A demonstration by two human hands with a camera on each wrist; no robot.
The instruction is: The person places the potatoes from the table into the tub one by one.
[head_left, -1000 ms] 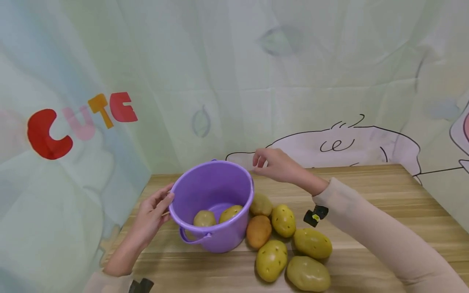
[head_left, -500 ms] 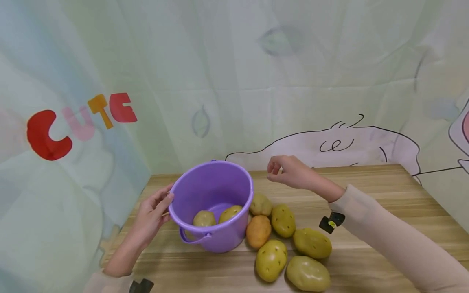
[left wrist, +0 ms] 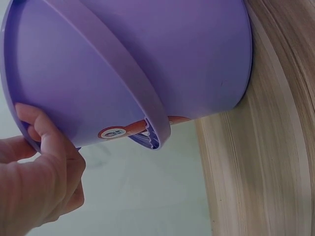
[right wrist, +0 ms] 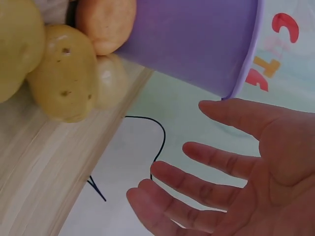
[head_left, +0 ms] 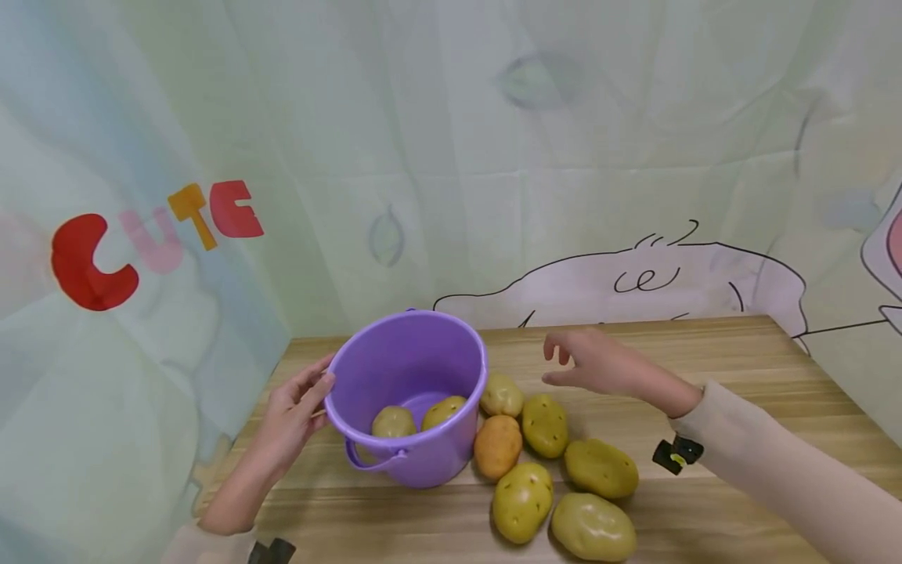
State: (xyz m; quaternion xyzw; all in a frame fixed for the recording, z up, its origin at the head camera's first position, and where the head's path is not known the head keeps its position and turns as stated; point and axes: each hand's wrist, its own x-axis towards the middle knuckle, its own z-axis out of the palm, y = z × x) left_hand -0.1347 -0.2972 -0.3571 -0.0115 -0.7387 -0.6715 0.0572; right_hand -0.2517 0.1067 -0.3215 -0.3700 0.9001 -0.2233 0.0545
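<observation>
A purple bucket [head_left: 430, 454] stands tilted toward me, two potatoes visible inside it, one a pale potato [head_left: 393, 422] and the other a yellow potato [head_left: 443, 412]. My left hand [head_left: 289, 411] pinches the bucket's rim on the left; the left wrist view shows thumb and fingers on either side of that rim [left wrist: 11, 93]. To the right of the bucket, my right hand [head_left: 599, 362] hovers over the table with relaxed, spread fingers, holding nothing. In the right wrist view its palm [right wrist: 290, 167] faces the camera. Nearest below it lies a spotted potato [head_left: 545, 425].
Several potatoes lie right of the bucket: an orange-brown potato [head_left: 497, 446] close against it, a yellow potato [head_left: 522, 502] and a pale potato [head_left: 593, 527] in front. The wooden table [head_left: 761, 376] ends at a printed curtain [head_left: 451, 157] behind.
My right hand has moved away from the bucket's rim, rightward and down toward me, and its fingers have spread. The left hand, bucket and potatoes stay put.
</observation>
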